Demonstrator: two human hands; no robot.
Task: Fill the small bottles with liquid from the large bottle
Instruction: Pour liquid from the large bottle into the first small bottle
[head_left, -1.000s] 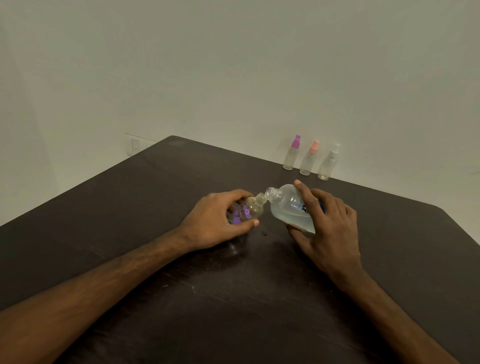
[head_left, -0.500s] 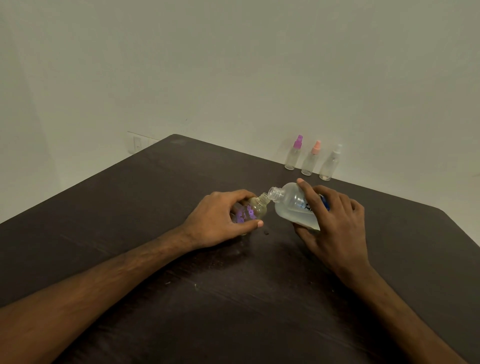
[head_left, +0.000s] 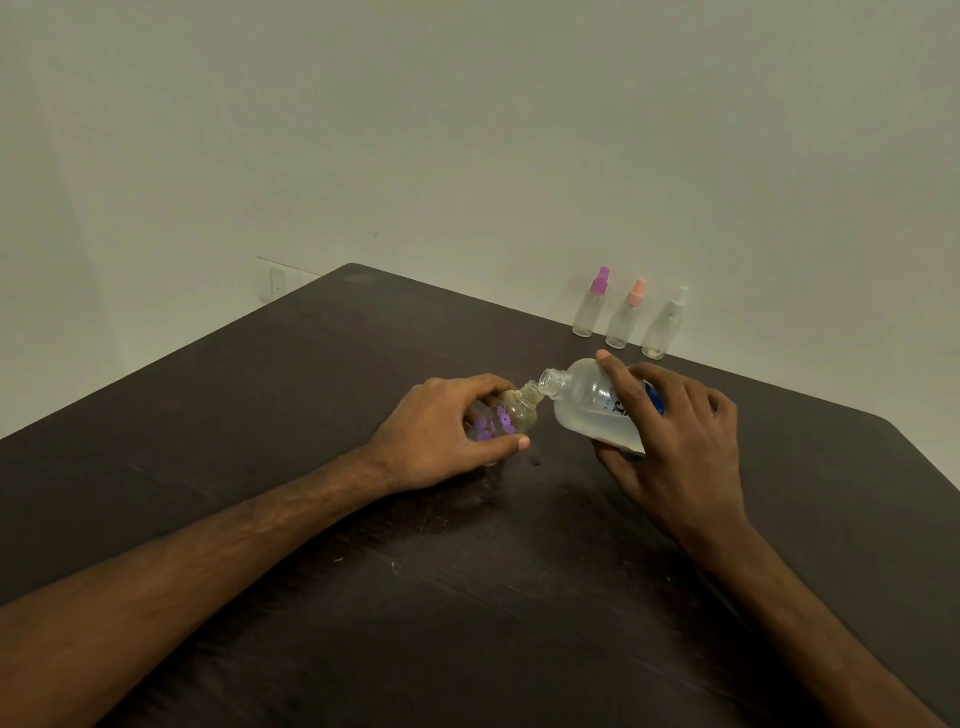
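Grip: right hand (head_left: 675, 452) wrapped round tilted large bottle (head_left: 584, 402); left hand (head_left: 434, 431) clasping small bottle (head_left: 514, 413) at its mouth; table (head_left: 311, 395) edge close behind large bottle.

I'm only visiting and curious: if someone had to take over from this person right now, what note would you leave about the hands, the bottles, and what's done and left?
Left grip, a bare hand: holds the small purple-flowered bottle, uncapped and tilted.
Right grip: holds the large clear bottle tipped, its mouth at the small bottle's neck. Liquid remains inside.
The purple-capped spray bottle, pink-capped spray bottle and white-capped spray bottle stand capped at the table's far edge.
Done: bottles are mouth to neck for pouring; fill level unclear.
Left: finish this fill, then probably the three spray bottles, whose contents I cannot tell.
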